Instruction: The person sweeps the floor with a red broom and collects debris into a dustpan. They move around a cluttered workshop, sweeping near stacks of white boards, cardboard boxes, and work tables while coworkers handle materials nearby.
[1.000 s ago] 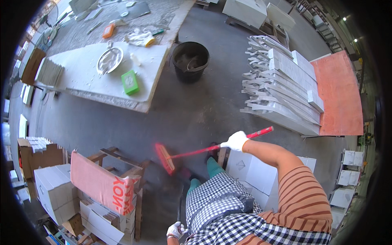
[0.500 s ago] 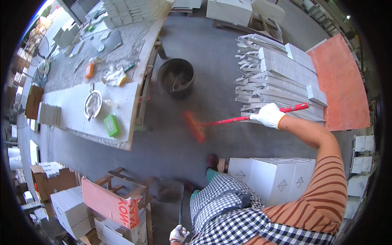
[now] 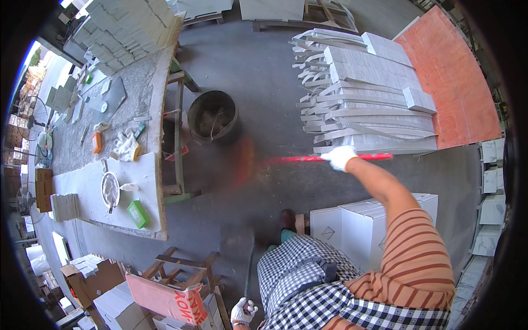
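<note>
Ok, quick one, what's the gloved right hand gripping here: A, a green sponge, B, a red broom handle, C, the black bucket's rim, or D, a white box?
B: the right hand, in a white glove, is closed around the red broom handle, whose blurred bristle end lies on the floor near the black bucket.

Grey concrete floor [image 3: 264, 71] bears a black bucket [image 3: 213, 117] and stacked tiles [image 3: 368, 99].
</note>
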The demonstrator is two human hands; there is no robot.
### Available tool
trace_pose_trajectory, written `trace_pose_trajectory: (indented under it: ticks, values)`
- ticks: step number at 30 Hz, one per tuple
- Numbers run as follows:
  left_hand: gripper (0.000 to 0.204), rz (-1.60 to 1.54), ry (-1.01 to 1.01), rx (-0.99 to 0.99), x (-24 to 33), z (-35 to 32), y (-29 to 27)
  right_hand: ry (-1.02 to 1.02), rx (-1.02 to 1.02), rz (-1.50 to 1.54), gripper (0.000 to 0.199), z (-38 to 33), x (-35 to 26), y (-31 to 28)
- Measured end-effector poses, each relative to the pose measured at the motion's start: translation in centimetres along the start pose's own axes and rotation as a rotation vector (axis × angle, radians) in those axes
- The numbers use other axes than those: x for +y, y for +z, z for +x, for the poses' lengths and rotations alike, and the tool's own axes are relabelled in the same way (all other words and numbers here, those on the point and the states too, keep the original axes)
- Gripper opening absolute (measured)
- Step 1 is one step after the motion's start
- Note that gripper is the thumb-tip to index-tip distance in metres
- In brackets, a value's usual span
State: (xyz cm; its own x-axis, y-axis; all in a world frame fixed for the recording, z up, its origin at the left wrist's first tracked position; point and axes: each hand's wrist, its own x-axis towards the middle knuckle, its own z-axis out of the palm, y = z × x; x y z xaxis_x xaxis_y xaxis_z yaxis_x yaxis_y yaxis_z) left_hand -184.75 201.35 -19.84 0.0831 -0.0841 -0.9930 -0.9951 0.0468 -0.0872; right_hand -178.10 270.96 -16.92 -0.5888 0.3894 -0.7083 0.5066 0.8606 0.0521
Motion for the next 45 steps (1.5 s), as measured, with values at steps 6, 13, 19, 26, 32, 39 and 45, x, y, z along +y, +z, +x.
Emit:
trace_pose_trajectory:
  ticks: [6,13,19,26,32,39,45]
  values:
    - [0.026,0.124,0.053,-0.027,3.3,2.4,0.5,0.027,0.000,-0.134,0.041,-10.0,3.3,-1.6]
    - [0.024,0.232,0.097,-0.081,6.8,2.8,2.1,-0.170,-0.020,-0.161,0.034,-10.4,-4.9,3.2]
    - [0.025,0.294,0.098,-0.047,7.4,2.2,-0.2,-0.060,0.010,-0.278,0.033,-6.0,-6.3,3.4]
    - [0.021,0.246,0.114,0.011,5.5,2.9,-4.0,-0.041,0.175,-0.294,0.043,-9.3,-7.1,-4.7]
    - [0.012,0.196,0.159,-0.007,2.9,3.1,-5.2,-0.180,0.069,-0.387,0.032,-13.3,-13.8,-7.2]
    - [0.006,0.020,0.166,-0.070,-1.1,1.5,-5.3,-0.256,0.003,-0.481,0.040,-4.7,-19.8,-3.5]
    - [0.008,-0.173,0.192,-0.069,-7.2,-0.8,-1.6,-0.171,-0.060,-0.576,0.034,2.1,-10.1,-12.0]
